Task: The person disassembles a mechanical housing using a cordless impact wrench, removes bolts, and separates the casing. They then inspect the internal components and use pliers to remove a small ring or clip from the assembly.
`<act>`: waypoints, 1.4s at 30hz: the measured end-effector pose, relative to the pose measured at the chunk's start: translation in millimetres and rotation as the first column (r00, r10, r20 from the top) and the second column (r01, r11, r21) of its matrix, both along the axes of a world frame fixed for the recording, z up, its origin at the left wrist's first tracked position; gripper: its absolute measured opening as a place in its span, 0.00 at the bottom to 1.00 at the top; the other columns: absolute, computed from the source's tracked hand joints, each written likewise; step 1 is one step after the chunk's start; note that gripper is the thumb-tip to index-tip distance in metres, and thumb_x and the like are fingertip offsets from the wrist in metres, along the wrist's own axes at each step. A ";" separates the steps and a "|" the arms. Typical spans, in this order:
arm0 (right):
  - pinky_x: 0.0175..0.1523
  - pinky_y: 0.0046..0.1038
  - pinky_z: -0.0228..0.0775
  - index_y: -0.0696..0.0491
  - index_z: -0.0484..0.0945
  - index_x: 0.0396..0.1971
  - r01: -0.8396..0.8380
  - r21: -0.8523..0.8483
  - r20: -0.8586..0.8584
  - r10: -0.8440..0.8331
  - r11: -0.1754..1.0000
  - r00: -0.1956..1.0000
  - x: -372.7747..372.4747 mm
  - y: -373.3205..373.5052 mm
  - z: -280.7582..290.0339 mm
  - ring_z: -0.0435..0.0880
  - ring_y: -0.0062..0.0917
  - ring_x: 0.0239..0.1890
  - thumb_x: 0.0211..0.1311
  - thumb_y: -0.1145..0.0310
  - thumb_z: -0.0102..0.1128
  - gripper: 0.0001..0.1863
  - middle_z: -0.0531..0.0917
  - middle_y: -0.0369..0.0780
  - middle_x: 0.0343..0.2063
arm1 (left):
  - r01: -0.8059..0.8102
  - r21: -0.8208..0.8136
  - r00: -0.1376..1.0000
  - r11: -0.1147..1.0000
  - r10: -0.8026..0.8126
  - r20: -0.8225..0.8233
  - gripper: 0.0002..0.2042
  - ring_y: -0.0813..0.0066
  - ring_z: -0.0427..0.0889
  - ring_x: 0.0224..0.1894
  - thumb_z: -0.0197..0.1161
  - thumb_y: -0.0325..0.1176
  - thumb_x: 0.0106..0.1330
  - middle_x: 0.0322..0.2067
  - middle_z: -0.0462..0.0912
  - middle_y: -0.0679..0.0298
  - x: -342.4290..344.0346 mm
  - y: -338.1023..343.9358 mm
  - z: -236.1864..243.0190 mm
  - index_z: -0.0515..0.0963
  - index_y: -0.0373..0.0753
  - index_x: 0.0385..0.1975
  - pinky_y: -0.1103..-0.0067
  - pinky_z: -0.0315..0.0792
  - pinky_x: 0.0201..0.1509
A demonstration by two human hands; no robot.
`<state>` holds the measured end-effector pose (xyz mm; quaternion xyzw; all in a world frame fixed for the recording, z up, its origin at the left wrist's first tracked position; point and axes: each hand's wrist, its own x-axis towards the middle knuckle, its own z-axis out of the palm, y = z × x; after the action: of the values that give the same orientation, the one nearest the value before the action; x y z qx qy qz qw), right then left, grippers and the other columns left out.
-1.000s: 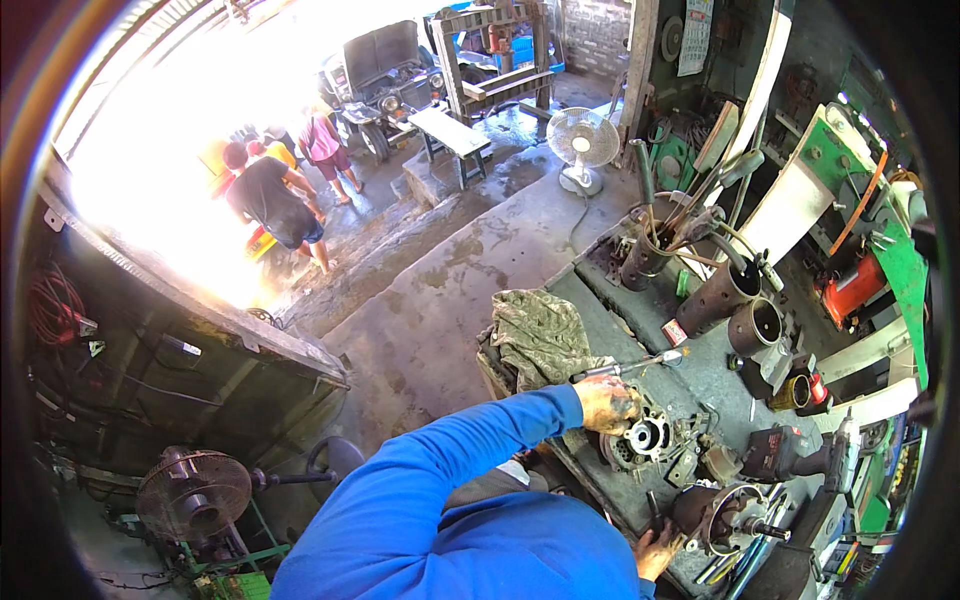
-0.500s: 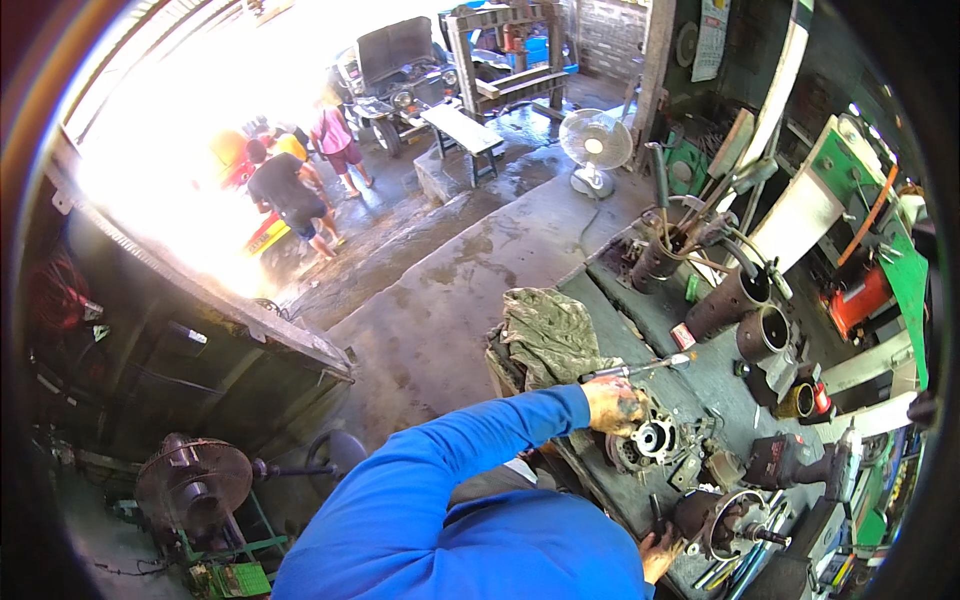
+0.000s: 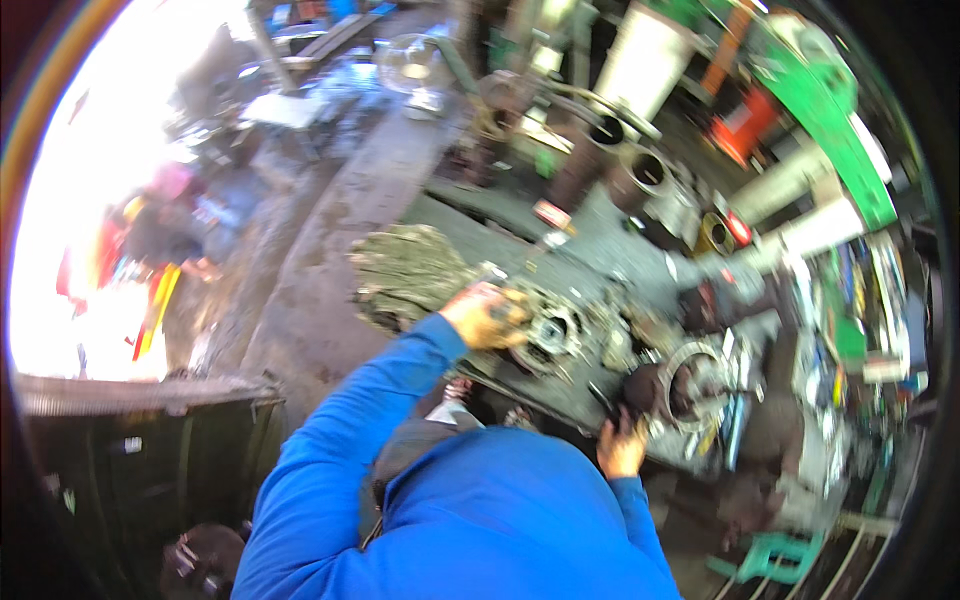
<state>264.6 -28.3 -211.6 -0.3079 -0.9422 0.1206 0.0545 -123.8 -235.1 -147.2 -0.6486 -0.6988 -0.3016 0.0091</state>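
My left hand (image 3: pixel 488 316), in a blue sleeve, is at the left rim of a round metal housing (image 3: pixel 553 330) with a central ring. Its fingers are curled and blurred, and what they grip is hidden. Just beyond it I see a slim tool with a pale tip (image 3: pixel 554 240). My right hand (image 3: pixel 622 446) is closed around a dark rod-shaped tool (image 3: pixel 604 400) at the bench's near edge. Beside that hand lies a larger cylindrical metal housing (image 3: pixel 690 385) with an open ring and a shaft.
A crumpled olive cloth (image 3: pixel 410 270) lies on the dark bench (image 3: pixel 500 228). Upright metal cylinders (image 3: pixel 645 172) stand at the back, near a small red box (image 3: pixel 551 213). A cordless power tool (image 3: pixel 710 300) lies to the right. People (image 3: pixel 165 230) are at the far left.
My view has swung to the right, so the bench and both hands appear further left and higher. Both hands stay beside the same parts.
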 end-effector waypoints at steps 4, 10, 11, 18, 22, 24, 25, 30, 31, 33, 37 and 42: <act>0.64 0.51 0.69 0.57 0.78 0.60 -0.026 0.090 -0.070 0.033 0.996 0.997 -2.6 -2.0 0.7 0.77 0.59 0.58 0.67 0.62 0.60 0.24 0.81 0.62 0.53 | -0.036 -0.116 0.999 0.993 0.040 0.035 0.17 0.54 0.88 0.46 0.78 0.37 0.54 0.44 0.88 0.60 5.6 -3.2 4.1 0.85 0.44 0.44 0.63 0.84 0.48; 0.67 0.55 0.63 0.50 0.77 0.64 0.066 0.047 -0.059 -0.063 0.997 0.996 -5.4 -8.3 3.1 0.74 0.55 0.63 0.67 0.60 0.58 0.26 0.77 0.55 0.63 | -0.104 -0.223 0.982 0.969 0.136 0.130 0.13 0.55 0.86 0.48 0.75 0.39 0.60 0.45 0.87 0.59 12.5 2.6 40.3 0.85 0.43 0.42 0.63 0.79 0.51; 0.67 0.55 0.64 0.50 0.77 0.64 0.079 0.036 -0.066 -0.077 0.996 0.995 -5.9 -9.5 3.0 0.75 0.55 0.62 0.67 0.61 0.58 0.26 0.77 0.55 0.63 | -0.110 -0.144 0.964 0.983 0.141 0.226 0.11 0.53 0.87 0.45 0.73 0.37 0.60 0.42 0.88 0.59 14.5 5.6 48.8 0.85 0.42 0.41 0.63 0.81 0.49; 0.63 0.53 0.67 0.50 0.79 0.63 0.071 0.045 -0.103 -0.066 0.996 0.993 -7.1 -12.8 4.1 0.77 0.55 0.56 0.66 0.61 0.59 0.26 0.79 0.55 0.60 | 0.026 -0.045 0.989 0.999 -0.032 -0.143 0.10 0.56 0.83 0.56 0.71 0.38 0.63 0.52 0.84 0.57 46.6 117.3 61.1 0.85 0.42 0.41 0.65 0.78 0.59; 0.60 0.51 0.70 0.52 0.80 0.58 0.040 0.031 -0.090 -0.037 0.999 0.995 -4.4 -8.5 5.1 0.80 0.52 0.53 0.63 0.68 0.60 0.22 0.84 0.51 0.52 | -0.053 -0.507 0.967 0.860 -0.081 -0.240 0.15 0.55 0.78 0.65 0.65 0.42 0.66 0.56 0.83 0.58 67.5 212.8 27.3 0.84 0.43 0.49 0.63 0.73 0.67; 0.54 0.47 0.75 0.53 0.83 0.52 0.022 0.089 -0.139 -0.009 0.996 0.990 -4.2 -5.4 3.3 0.83 0.49 0.47 0.61 0.74 0.60 0.18 0.86 0.49 0.46 | -0.105 -0.582 0.975 0.807 -0.031 -0.219 0.18 0.52 0.79 0.64 0.66 0.43 0.65 0.57 0.83 0.58 70.1 234.6 14.7 0.83 0.47 0.54 0.63 0.73 0.69; 0.54 0.48 0.75 0.52 0.83 0.53 0.016 0.074 -0.165 -0.004 0.997 0.986 -4.6 -4.9 1.9 0.83 0.50 0.47 0.60 0.72 0.60 0.19 0.86 0.50 0.45 | -0.126 -0.627 0.976 0.768 -0.016 -0.216 0.19 0.52 0.79 0.64 0.66 0.43 0.66 0.57 0.83 0.58 69.3 240.6 12.4 0.82 0.47 0.55 0.63 0.73 0.69; 0.50 0.47 0.77 0.53 0.83 0.52 0.024 0.029 -0.280 -0.015 0.999 0.960 -16.5 -14.1 -8.0 0.84 0.49 0.44 0.60 0.74 0.61 0.19 0.86 0.50 0.41 | -0.034 -0.543 0.992 0.839 -0.038 -0.121 0.20 0.51 0.81 0.61 0.68 0.45 0.66 0.59 0.82 0.54 34.4 201.8 41.7 0.81 0.43 0.54 0.62 0.75 0.65; 0.49 0.45 0.77 0.54 0.83 0.50 0.038 0.052 -0.309 -0.020 0.998 0.951 -21.5 -16.7 -9.6 0.84 0.47 0.42 0.62 0.76 0.61 0.16 0.87 0.48 0.40 | -0.020 -0.455 0.999 0.890 0.003 -0.038 0.20 0.49 0.82 0.59 0.69 0.44 0.65 0.58 0.82 0.51 23.6 178.3 51.7 0.81 0.42 0.53 0.60 0.76 0.63; 0.52 0.46 0.76 0.55 0.82 0.50 0.068 -0.081 -0.170 -0.081 0.994 0.982 -30.7 -22.6 -9.3 0.83 0.48 0.47 0.63 0.73 0.62 0.15 0.85 0.51 0.44 | 0.025 -0.115 0.999 0.993 -0.028 -0.023 0.17 0.51 0.81 0.61 0.71 0.42 0.65 0.54 0.84 0.50 8.8 125.7 68.3 0.82 0.41 0.48 0.59 0.74 0.65; 0.64 0.48 0.70 0.54 0.81 0.53 0.108 0.093 -0.151 -0.093 0.990 0.984 -60.8 -24.7 3.1 0.80 0.50 0.55 0.66 0.64 0.64 0.17 0.83 0.52 0.50 | -0.225 -0.190 0.974 0.956 0.228 -0.009 0.15 0.46 0.82 0.55 0.70 0.36 0.64 0.51 0.83 0.47 14.3 21.8 72.8 0.83 0.40 0.48 0.60 0.78 0.59; 0.62 0.46 0.72 0.54 0.80 0.55 0.046 -0.079 -0.271 -0.066 0.996 0.960 -87.8 -35.7 59.3 0.80 0.52 0.54 0.63 0.64 0.68 0.22 0.82 0.55 0.51 | -0.296 -0.124 0.930 0.947 0.315 0.187 0.18 0.49 0.82 0.49 0.74 0.31 0.59 0.47 0.81 0.52 44.8 -29.3 51.3 0.82 0.40 0.49 0.63 0.78 0.53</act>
<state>176.8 -64.0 -152.3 -0.3164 -0.9116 0.1941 0.1765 -79.0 -264.3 -95.9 -0.4971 -0.8018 -0.3285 -0.0461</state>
